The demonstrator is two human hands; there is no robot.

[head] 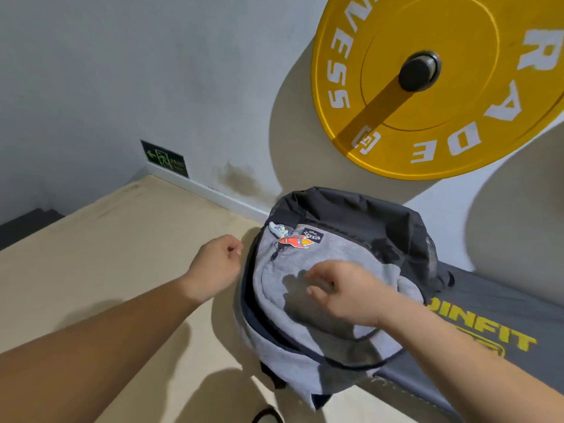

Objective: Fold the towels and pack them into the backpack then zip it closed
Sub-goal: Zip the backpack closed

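Note:
A grey and dark navy backpack (308, 328) with a red rocket patch (296, 241) lies on its back, partly on the tan floor and partly on a dark mat. A dark zipper seam (248, 303) curves along its left side. My left hand (218, 264) is just left of the bag's upper corner, thumb and fingers pinched together with nothing visible between them. My right hand (345, 293) hovers over the grey front panel with its fingers loosely curled and casts a shadow on the cloth. No towel is in view.
A yellow weight plate (457, 123) hangs on the grey wall right behind the bag. The dark mat (500, 315) with yellow lettering runs off to the right. Tan floor (122, 254) spreads out to the left. A green exit sign (164, 158) sits low on the wall.

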